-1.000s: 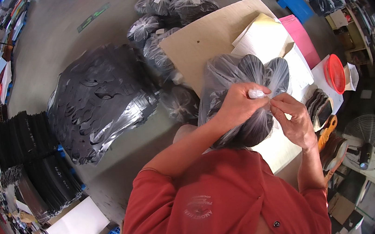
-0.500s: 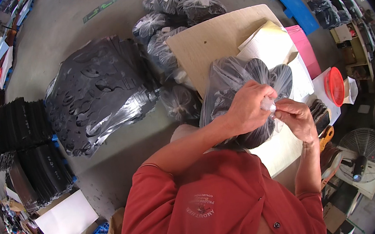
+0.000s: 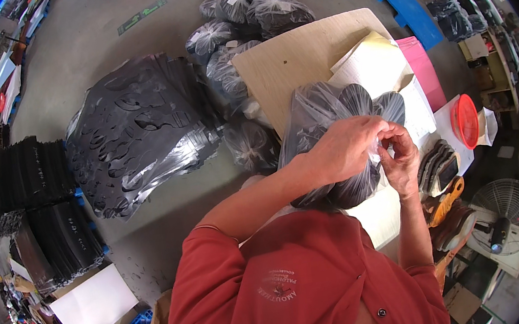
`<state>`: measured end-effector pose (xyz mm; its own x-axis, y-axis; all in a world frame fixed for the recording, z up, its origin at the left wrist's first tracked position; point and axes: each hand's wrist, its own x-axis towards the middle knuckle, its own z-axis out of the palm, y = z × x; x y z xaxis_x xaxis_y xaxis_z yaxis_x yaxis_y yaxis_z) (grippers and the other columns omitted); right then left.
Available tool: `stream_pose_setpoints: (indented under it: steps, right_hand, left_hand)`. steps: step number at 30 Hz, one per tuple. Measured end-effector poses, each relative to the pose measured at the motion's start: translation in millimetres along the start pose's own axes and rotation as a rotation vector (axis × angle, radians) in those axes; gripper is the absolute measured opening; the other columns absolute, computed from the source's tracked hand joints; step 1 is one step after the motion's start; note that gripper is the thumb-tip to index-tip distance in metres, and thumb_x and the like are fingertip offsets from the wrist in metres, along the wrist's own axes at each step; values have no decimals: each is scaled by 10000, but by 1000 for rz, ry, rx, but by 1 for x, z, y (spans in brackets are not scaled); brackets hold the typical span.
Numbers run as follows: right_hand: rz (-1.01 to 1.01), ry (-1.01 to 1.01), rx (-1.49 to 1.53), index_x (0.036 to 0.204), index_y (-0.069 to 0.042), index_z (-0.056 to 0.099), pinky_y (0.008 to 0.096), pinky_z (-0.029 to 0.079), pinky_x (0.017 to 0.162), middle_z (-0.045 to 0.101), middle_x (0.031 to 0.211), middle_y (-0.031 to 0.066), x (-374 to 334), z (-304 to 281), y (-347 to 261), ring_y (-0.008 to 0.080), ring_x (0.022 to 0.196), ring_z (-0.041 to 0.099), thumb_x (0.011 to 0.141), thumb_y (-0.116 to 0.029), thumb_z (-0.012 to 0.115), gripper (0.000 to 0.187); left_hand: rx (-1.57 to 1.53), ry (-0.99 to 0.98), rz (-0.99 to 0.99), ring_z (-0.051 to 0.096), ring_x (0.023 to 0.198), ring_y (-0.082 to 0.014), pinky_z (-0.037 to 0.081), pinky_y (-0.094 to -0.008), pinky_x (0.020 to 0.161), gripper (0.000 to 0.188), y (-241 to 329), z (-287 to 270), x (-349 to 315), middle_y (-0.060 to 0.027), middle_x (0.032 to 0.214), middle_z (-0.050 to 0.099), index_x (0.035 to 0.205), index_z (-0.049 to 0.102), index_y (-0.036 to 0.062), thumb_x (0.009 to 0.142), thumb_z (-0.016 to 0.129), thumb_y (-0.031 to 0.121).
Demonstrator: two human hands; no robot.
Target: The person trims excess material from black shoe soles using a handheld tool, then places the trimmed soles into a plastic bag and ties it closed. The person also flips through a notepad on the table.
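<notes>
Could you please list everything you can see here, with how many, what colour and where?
Clear bag: one, full of black pieces, on the table, held at its neck by both hands.
Table: one, light wood, centre.
Papers: a few sheets, white and cream, on the table.
Pink sheet: one, right of the papers.
Red lid: one, right edge of the table.
Filled bags: several, clear with dark contents, on the floor beyond the table.
Black sheets: a large cut-out pile, floor left.
Fan: one, white, lower right.
Left hand: gripping the bag's neck.
Right hand: pinching the same neck.
</notes>
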<state>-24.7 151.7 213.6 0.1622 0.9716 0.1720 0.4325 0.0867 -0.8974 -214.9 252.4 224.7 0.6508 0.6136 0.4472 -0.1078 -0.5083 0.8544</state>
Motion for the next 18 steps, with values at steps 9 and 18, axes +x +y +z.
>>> stream_pose_setpoints:
  steps: [9,18]
  right_hand:
    - [40,83,44,1377,-5,515,308,504,957,648,1157,76,-14,13,22,161,1036,635,979,-120,693,451]
    - [80,121,340,1305,-47,503,276,495,919,648,1099,60,-8,25,20,130,984,621,981,34,632,358]
  left_hand:
    - [99,-7,10,655,1034,-396,518,-471,935,478,6,9,-11,-186,1105,683,1307,581,30,839,621,-61]
    - [-7,135,-56,671,999,-400,548,-483,851,332,-14,22,-13,-174,1081,697,1194,641,41,873,618,-44]
